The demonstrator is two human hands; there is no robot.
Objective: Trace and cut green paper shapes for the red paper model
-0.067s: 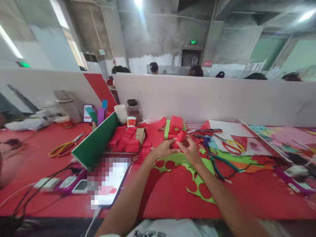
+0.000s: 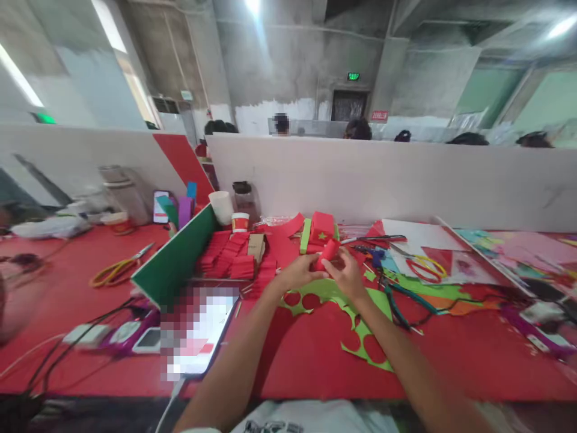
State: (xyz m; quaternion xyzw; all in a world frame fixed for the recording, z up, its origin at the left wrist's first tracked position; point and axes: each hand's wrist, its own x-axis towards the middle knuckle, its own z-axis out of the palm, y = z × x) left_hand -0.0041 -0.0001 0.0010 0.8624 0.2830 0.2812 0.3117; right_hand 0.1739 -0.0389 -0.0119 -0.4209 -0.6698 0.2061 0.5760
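Observation:
Between my two hands is a small red roll (image 2: 330, 248), tilted, that looks like rolled paper or foam sheet. My left hand (image 2: 303, 270) grips it from the left, and my right hand (image 2: 346, 269) has its fingers closed on the roll's right side. Just behind it stands a red box-like piece (image 2: 323, 225) with a yellow-green star and a green strip. Under my wrists lies a lime-green sheet (image 2: 331, 290) with round holes cut out. Several stacks of red pieces (image 2: 228, 252) sit left of my hands.
A phone (image 2: 205, 331) lies by my left forearm, near a green upright board (image 2: 175, 258). Red-and-yellow scissors (image 2: 426, 269) and teal-handled pliers (image 2: 408, 299) are to the right. A paper cup (image 2: 240, 222) and a bottle (image 2: 244, 201) stand by the white partition (image 2: 383, 180).

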